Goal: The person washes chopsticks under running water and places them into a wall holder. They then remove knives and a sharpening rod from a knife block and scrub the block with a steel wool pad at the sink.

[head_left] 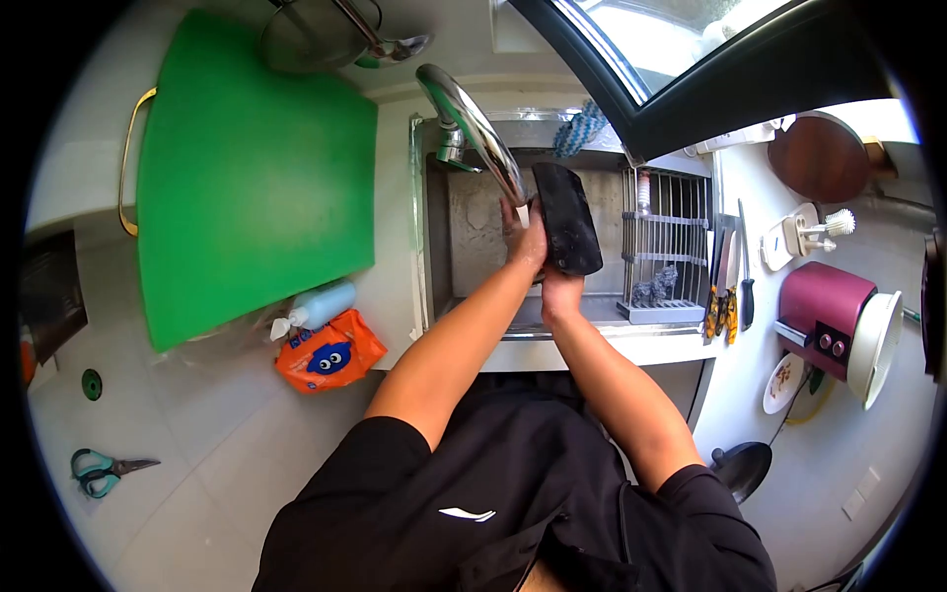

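A black oblong piece with rounded corners (567,219) is held tilted over the metal sink (473,212), just right of the chrome faucet's spout (478,128). Its exact kind does not show. My left hand (529,239) is closed against its left side, directly under the spout, with some fingers hidden. From below, my right hand (562,294) grips its lower end; the fingers go out of sight behind it. Something white, water or the spout's tip, shows at the faucet mouth.
A metal rack (663,237) covers the sink's right side, with knives (728,276) beside it. On the left are a green board (261,187), a pale blue bottle (326,304) and an orange packet (330,353). An open window frame (730,89) juts over the upper right.
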### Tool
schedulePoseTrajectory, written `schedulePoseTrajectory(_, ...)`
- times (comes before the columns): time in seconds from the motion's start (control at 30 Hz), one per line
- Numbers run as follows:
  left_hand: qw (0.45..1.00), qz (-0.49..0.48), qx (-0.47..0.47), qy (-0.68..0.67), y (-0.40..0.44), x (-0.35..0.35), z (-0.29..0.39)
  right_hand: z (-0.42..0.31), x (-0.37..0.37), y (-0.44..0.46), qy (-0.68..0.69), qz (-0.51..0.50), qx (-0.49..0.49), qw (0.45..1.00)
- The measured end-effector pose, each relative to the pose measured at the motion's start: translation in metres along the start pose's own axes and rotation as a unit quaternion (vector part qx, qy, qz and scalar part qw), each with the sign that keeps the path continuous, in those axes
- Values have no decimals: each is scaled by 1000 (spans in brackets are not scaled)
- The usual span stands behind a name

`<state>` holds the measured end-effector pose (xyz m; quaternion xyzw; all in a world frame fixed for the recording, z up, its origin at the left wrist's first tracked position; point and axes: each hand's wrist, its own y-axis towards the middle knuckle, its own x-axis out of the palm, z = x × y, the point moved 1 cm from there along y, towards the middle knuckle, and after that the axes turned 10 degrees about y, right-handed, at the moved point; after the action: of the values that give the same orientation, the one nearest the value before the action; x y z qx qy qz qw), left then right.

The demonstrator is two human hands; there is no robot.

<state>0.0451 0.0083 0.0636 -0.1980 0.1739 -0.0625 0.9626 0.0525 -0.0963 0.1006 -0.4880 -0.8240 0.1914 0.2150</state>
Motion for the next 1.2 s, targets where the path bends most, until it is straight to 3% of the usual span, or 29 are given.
schedulePoseTrajectory(0.07, 984, -73, -69, -144, 0, -4, -3, -2, 4, 5, -7, -19, -27, 999)
schedulePoseTrajectory(0.1, 931, -151, -148, -299, -7, -14, 9, -2, 5, 8, -16, -39, -54, 998)
schedulePoseTrajectory(0.13, 840, -224, -219, -443, -14, -23, 25, -6, 9, 6, -72, -34, -73, 994)
schedulePoseTrajectory(0.17, 849, -237, -179, -436, -23, -36, 46, -7, 10, 6, -78, -42, -103, 991)
schedulePoseTrajectory(0.2, 831, -248, -229, -441, -21, -41, 43, -8, 11, 6, -84, -50, -131, 986)
schedulePoseTrajectory(0.27, 927, -168, -192, -274, -22, -46, 39, -8, 14, 7, 67, -50, -109, 991)
schedulePoseTrajectory(0.3, 927, -167, -191, -276, -22, -51, 40, -19, 10, 1, -64, -73, 1, 995)
schedulePoseTrajectory(0.37, 881, -196, -234, -361, -19, -62, 48, -34, -10, 3, -301, -184, -29, 935)
schedulePoseTrajectory(0.4, 880, -196, -232, -366, -17, -61, 47, -36, -32, 13, -305, -185, -32, 933)
schedulePoseTrajectory(0.47, 868, -182, -284, -365, -13, -53, 34, -40, -71, 35, -542, -307, -158, 766)
schedulePoseTrajectory(0.53, 892, -139, -279, -329, -21, -51, 48, -101, -74, 43, -623, -299, 79, 719)
schedulePoseTrajectory(0.6, 932, -101, -267, -223, -13, -34, 22, -153, -47, 41, -626, -235, 68, 741)
schedulePoseTrajectory(0.73, 901, -154, -266, -304, -10, -19, 9, -187, 62, 49, -481, -272, -204, 808)
schedulePoseTrajectory(0.8, 844, -158, -333, -391, -20, -27, 33, -172, 106, 74, -392, -333, -294, 806)
schedulePoseTrajectory(0.83, 843, -156, -346, -382, -25, -36, 46, -164, 121, 86, -416, -393, -291, 767)
schedulePoseTrajectory(0.87, 844, -153, -345, -382, -24, -37, 43, -159, 135, 95, -413, -395, -291, 767)
schedulePoseTrajectory(0.93, 808, -168, -364, -432, -26, -37, 35, -153, 156, 99, -476, -440, -383, 658)
schedulePoseTrajectory(1.07, 800, -169, -370, -441, -32, -52, 38, -181, 156, 84, -505, -310, -396, 701)
schedulePoseTrajectory(1.13, 783, -196, -379, -453, -33, -59, 40, -182, 130, 84, -458, -241, -285, 807)
schedulePoseTrajectory(1.2, 774, -222, -375, -460, -36, -65, 41, -179, 90, 68, -413, -178, -263, 854)
